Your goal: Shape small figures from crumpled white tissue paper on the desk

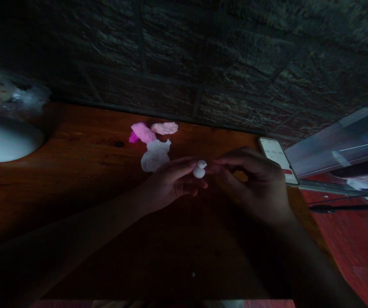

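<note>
A small white clay figure point(199, 173), made of a smaller ball on top of a larger one, is held in the fingers of my left hand point(174, 179). The top ball has a small pointed bit on its right side. Just right of the figure, my right hand point(254, 179) has its thumb and forefinger drawn together in a pinch. Whatever lies between those fingertips is too dark and small to make out. Behind my left hand is a flattened white clay lump point(156, 155). Beyond it lie a pink lump point(143, 132), a pale peach lump point(164, 128) and a bit of magenta clay point(134, 137).
A phone point(278, 160) showing a running timer lies at the table's right edge. On the left are a white rounded object point(7, 137) and crumpled clear plastic point(13, 94). A dark brick wall point(171, 55) borders the wooden table point(84, 171). One white crumb point(193, 274) lies near the front.
</note>
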Demonstrator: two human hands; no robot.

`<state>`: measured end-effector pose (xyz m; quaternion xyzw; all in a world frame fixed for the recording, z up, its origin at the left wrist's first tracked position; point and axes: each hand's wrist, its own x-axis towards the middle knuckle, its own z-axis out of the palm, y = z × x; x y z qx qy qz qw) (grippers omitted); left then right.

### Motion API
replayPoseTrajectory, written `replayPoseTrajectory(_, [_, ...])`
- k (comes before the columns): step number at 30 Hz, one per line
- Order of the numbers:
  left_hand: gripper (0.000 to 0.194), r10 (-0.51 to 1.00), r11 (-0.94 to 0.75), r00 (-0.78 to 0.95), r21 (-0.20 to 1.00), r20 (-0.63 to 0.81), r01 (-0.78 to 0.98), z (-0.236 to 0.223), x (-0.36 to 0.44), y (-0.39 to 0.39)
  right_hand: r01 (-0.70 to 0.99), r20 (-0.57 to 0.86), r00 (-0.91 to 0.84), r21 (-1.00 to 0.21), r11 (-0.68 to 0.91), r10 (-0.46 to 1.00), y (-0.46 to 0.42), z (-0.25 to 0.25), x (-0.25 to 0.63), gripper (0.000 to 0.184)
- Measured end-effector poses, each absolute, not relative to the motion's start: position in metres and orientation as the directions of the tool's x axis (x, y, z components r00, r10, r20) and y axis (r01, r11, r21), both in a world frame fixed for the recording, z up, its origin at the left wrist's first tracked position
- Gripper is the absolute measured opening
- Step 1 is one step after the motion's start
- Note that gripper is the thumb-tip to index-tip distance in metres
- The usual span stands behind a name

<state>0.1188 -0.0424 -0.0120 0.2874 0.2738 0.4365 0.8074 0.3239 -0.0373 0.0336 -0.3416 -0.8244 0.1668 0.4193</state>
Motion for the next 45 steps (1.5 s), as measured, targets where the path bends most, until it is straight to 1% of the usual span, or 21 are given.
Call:
replayPoseTrajectory(3, [0.013,0.857,0.442,0.491,0.713,-0.156,-0.544,-0.014,0.119,-0.042,0.386,0.582,-0.483,-0.529,0.756,0.654,-0.036,0.034,0.324,0.02])
replayPoseTrajectory(7, [0.015,0.85,0.437,0.506,0.735,-0.149,-0.518,-0.014,0.119,-0.042,0.38,0.575,-0.516,-0.511,0.771,0.635,-0.034,0.033,0.325,0.024])
replayPoseTrajectory(12, [0.019,0.847,0.427,0.512,0.755,-0.141,-0.498,-0.014,0.119,-0.043,0.381,0.565,-0.535,-0.501,0.777,0.628,-0.034,0.032,0.325,0.02])
replayPoseTrajectory(15, [0.022,0.851,0.415,0.508,0.764,-0.134,-0.493,-0.014,0.12,-0.043,0.401,0.553,-0.52,-0.515,0.758,0.651,-0.036,0.033,0.324,0.014])
replayPoseTrajectory(17, [0.022,0.851,0.416,0.507,0.76,-0.133,-0.499,-0.013,0.12,-0.042,0.4,0.534,-0.494,-0.56,0.725,0.686,-0.038,0.033,0.323,0.009])
replayPoseTrajectory(18, [0.021,0.85,0.419,0.509,0.757,-0.134,-0.502,-0.013,0.12,-0.042,0.389,0.518,-0.474,-0.602,0.697,0.712,-0.039,0.033,0.323,0.008])
replayPoseTrajectory(21, [0.02,0.851,0.42,0.506,0.761,-0.141,-0.495,-0.011,0.12,-0.042,0.302,0.439,-0.376,-0.774,0.556,0.816,-0.041,0.032,0.323,0.007])
replayPoseTrajectory(23, [0.02,0.859,0.39,0.493,0.798,-0.136,-0.46,-0.01,0.119,-0.043,0.22,0.376,-0.315,-0.865,0.452,0.872,-0.042,0.032,0.323,0.009])
replayPoseTrajectory(25, [0.022,0.88,0.281,0.466,0.889,-0.089,-0.361,-0.009,0.118,-0.044,0.165,0.318,-0.272,-0.915,0.37,0.908,-0.041,0.032,0.322,0.01])
replayPoseTrajectory(26, [0.021,0.892,0.175,0.45,0.948,-0.039,-0.265,-0.01,0.117,-0.045,0.148,0.293,-0.257,-0.93,0.337,0.921,-0.04,0.032,0.322,0.009])
replayPoseTrajectory(27, [0.019,0.899,0.031,0.438,0.99,0.031,-0.135,-0.011,0.116,-0.046,0.136,0.271,-0.243,-0.941,0.309,0.932,-0.039,0.032,0.321,0.008])
replayPoseTrajectory(28, [0.017,0.894,-0.137,0.432,0.99,0.116,0.018,-0.012,0.116,-0.047,0.126,0.253,-0.227,-0.95,0.286,0.94,-0.038,0.032,0.32,0.007])
replayPoseTrajectory(29, [0.015,0.877,-0.299,0.438,0.939,0.2,0.17,-0.014,0.115,-0.048,0.118,0.238,-0.212,-0.957,0.267,0.948,-0.036,0.032,0.32,0.006])
replayPoseTrajectory(30, [0.014,0.852,-0.428,0.449,0.853,0.27,0.298,-0.016,0.115,-0.049,0.11,0.224,-0.2,-0.962,0.249,0.954,-0.035,0.031,0.319,0.005])
replayPoseTrajectory(31, [0.013,0.826,-0.518,0.459,0.76,0.326,0.392,-0.018,0.115,-0.05,0.106,0.208,-0.191,-0.967,0.231,0.959,-0.034,0.031,0.319,0.004])
replayPoseTrajectory(32, [0.014,0.811,-0.563,0.461,0.692,0.359,0.452,-0.02,0.115,-0.051,0.104,0.192,-0.186,-0.971,0.214,0.964,-0.033,0.03,0.318,0.004])
replayPoseTrajectory(33, [0.013,0.806,-0.582,0.453,0.65,0.381,0.489,-0.022,0.116,-0.052,0.104,0.174,-0.188,-0.975,0.196,0.966,-0.032,0.029,0.318,0.005])
replayPoseTrajectory(35, [0.013,0.806,-0.588,0.438,0.625,0.399,0.514,-0.024,0.117,-0.052,0.099,0.141,-0.21,-0.981,0.165,0.968,-0.031,0.026,0.318,0.008])
replayPoseTrajectory(38, [0.013,0.806,-0.592,0.387,0.633,0.449,0.499,-0.022,0.118,-0.053,0.078,0.098,-0.256,-0.99,0.121,0.962,-0.031,0.024,0.318,0.012])
replayPoseTrajectory(42, [0.012,0.799,-0.591,0.214,0.668,0.562,0.452,-0.017,0.119,-0.054,0.057,0.053,-0.312,-0.996,0.074,0.949,-0.032,0.023,0.316,0.012])
replayPoseTrajectory(45, [0.013,0.79,-0.587,0.12,0.686,0.601,0.431,-0.016,0.12,-0.056,0.053,0.037,-0.355,-0.997,0.059,0.934,-0.033,0.022,0.315,0.01])
